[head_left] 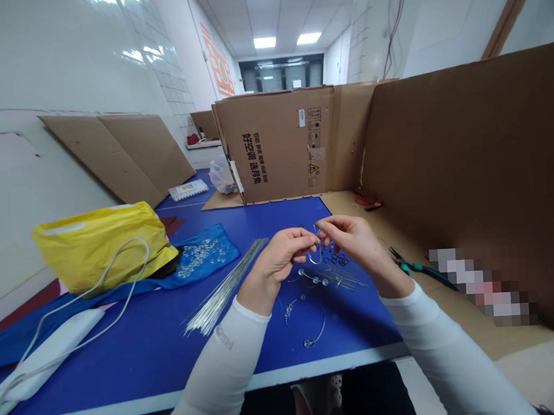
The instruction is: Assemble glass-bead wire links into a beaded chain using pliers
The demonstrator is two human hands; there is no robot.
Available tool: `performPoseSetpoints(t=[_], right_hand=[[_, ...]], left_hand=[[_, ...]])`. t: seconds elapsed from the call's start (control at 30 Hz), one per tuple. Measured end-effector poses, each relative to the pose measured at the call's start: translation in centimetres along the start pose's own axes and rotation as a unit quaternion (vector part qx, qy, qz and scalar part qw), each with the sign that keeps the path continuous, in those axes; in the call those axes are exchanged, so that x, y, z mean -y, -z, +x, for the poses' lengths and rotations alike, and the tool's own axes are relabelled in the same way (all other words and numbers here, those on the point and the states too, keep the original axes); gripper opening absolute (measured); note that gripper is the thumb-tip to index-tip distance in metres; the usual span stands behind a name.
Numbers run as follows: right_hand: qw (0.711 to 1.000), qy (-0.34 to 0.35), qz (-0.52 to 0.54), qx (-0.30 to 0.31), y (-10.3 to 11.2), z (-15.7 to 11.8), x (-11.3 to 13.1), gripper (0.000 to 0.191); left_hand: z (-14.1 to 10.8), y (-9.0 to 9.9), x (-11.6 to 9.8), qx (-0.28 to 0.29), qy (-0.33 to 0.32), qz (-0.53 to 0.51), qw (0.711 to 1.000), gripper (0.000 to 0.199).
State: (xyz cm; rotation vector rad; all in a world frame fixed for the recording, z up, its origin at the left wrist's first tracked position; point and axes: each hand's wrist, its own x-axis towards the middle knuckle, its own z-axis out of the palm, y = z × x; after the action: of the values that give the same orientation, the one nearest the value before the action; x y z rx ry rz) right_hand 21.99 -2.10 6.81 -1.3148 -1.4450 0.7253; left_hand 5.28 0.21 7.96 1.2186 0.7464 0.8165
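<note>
Above the blue table, my left hand [289, 250] and my right hand [350, 234] meet with their fingertips close together. Both pinch a thin bent wire [315, 257], which curves in a loop below the fingers. Under the hands lies a wire strung with clear beads [314, 280]. Nearer the table edge is a curved wire [324, 323] with clear beads on it. Small dark rings [339, 260] and several short wires [350, 279] lie beneath my right hand. A bundle of straight silvery wires [225, 290] is left of my left wrist.
Loose clear beads [200, 256] lie on a blue cloth [227, 244] by a yellow bag [107, 244]. A white power strip [56, 349] with a looping cord is at left. Pliers [419, 267] lie on cardboard at right. Cardboard panels [283, 151] stand behind and right.
</note>
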Motion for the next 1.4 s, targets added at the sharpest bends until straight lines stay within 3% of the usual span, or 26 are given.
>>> performPoseSetpoints(t=[0.07, 0.13, 0.2, 0.33, 0.43, 0.57, 0.8, 1.0, 1.1, 1.2, 1.33, 1.4], right_hand=[[0.996, 0.031, -0.080, -0.026, 1.8, -0.4, -1.1, 0.033], [0.973, 0.063, -0.217, -0.051, 4.4, -1.1, -3.0, 0.031], [0.934, 0.062, -0.349, -0.047, 7.6, -2.3, -5.5, 0.033], [0.838, -0.020, -0.544, 0.032, 12.8, -5.8, -10.6, 0.046], [0.801, -0.095, -0.587, 0.068, 14.2, -8.1, -13.3, 0.060], [0.793, -0.136, -0.590, 0.064, 14.1, -9.1, -15.1, 0.062], [0.805, -0.155, -0.571, 0.030, 14.6, -7.6, -16.0, 0.042], [0.888, -0.096, -0.446, -0.055, 13.6, -7.9, -15.1, 0.034], [0.921, -0.048, -0.376, -0.083, 12.0, -8.6, -13.0, 0.037], [0.948, -0.018, -0.306, -0.087, 10.2, -8.3, -9.5, 0.028], [0.978, 0.067, -0.185, -0.072, 7.8, -5.8, -4.3, 0.025], [0.986, 0.107, -0.126, -0.026, 6.4, -4.0, -2.1, 0.027]], left_hand=[[0.0, 0.1, -0.1, -0.002, 0.001, 0.003, 1.000, 0.019], [0.2, 0.2, -0.2, -0.004, 0.002, 0.003, 1.000, 0.017], [0.4, 0.4, -0.1, -0.007, 0.005, -0.005, 1.000, 0.015], [1.0, 0.8, 0.3, -0.019, 0.005, -0.026, 0.999, 0.011], [1.3, 0.8, 0.5, -0.028, 0.007, -0.031, 0.999, 0.007], [1.2, 0.7, 0.4, -0.039, 0.018, -0.035, 0.998, 0.006], [0.7, 0.7, 0.1, -0.023, 0.015, -0.038, 0.999, 0.011], [0.7, 0.7, 0.4, -0.010, 0.011, -0.049, 0.999, 0.011], [0.6, 0.7, 0.4, -0.007, 0.011, -0.053, 0.999, 0.011], [0.7, 0.6, 0.5, -0.008, 0.019, -0.051, 0.998, 0.011], [0.7, 0.2, 0.8, 0.006, 0.025, -0.047, 0.999, 0.013], [0.7, -0.1, 1.1, 0.015, 0.027, -0.044, 0.999, 0.016]])
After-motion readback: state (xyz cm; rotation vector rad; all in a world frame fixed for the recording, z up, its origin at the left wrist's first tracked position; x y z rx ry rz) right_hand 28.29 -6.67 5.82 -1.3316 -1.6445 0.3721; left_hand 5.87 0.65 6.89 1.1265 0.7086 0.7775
